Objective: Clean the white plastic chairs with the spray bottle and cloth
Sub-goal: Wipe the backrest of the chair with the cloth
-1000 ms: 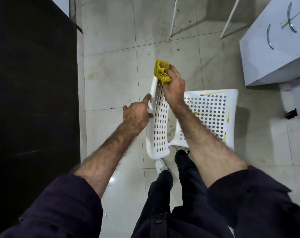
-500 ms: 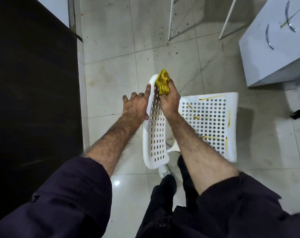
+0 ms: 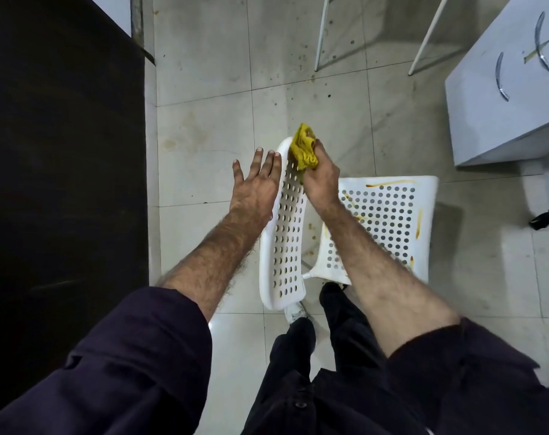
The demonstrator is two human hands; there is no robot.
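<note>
My count, from the head camera

I see one white perforated plastic chair [image 3: 389, 215], one crumpled yellow cloth [image 3: 304, 149], one grey cabinet [image 3: 502, 98] with two curved metal handles [image 3: 500, 76], two thin white metal legs [image 3: 321, 32], and two bare hands [image 3: 255, 186].

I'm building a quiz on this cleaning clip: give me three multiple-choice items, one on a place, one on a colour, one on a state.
1. Where is the cloth?
A. on the floor
B. at the top of the chair back
C. on the cabinet

2. What colour are the streaks on the seat?
A. blue
B. black
C. orange-brown

3. How is the left hand?
A. open, fingers spread
B. clenched on a bottle
C. out of view

Answers:
1 B: the right hand presses it on the back's upper edge.
2 C: orange-brown lines run along the seat's rim.
3 A: it lies flat beside the back, holding nothing.
</note>
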